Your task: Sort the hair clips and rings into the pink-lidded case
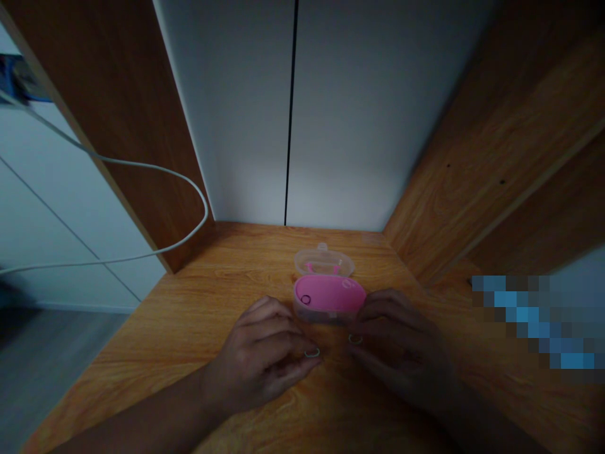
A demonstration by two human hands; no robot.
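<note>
left pale ring [312, 356]: thin, small, pinched between left hand [265, 356] thumb and finger | right pale ring [355, 343]: similar, between right hand [407, 353] fingertips | pink case [333, 291]: oval, translucent base, flat on worktop [189, 328], clear lid [324, 256] open behind, dark loop [305, 304] at left end of pink top

Light: dim overall, with soft shadows.
Panels [359, 113]: dark at the top, paler lower down.
Right hand [406, 347]: in shadow, darker than the left hand [265, 350].
Table [222, 271]: lighter at left, dark at right.
Blue patch [527, 315]: coarse squares hide the detail.
Edges: stretched, somewhat blurred.
</note>
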